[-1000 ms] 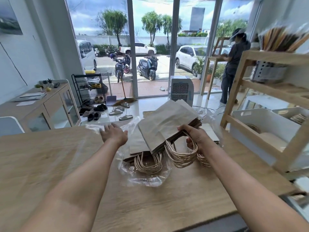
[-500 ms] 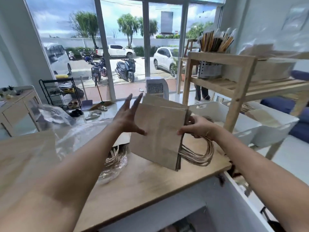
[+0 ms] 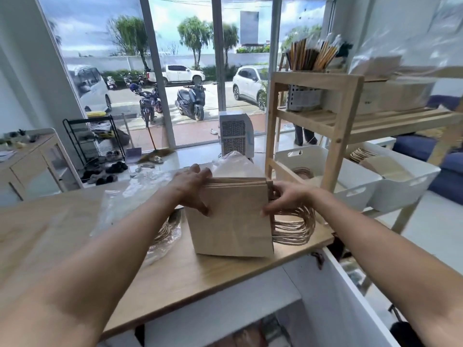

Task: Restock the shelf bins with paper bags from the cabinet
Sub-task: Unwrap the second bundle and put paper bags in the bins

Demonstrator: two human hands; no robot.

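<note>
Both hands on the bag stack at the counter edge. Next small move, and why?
Probably carry the paper bag stack right, to the nearer white bin. Left hand and right hand clamp it upright and squared, handles facing that bin, which looks partly filled.

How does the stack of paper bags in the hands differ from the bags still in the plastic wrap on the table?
The held stack of paper bags stands on edge between the left hand and right hand; the wrapped bags lie flat on the table. The held stack is bare with handles pointing right; the wrapped ones sit under clear plastic, mostly hidden, with only handles showing. Both have brown twisted handles.
</note>
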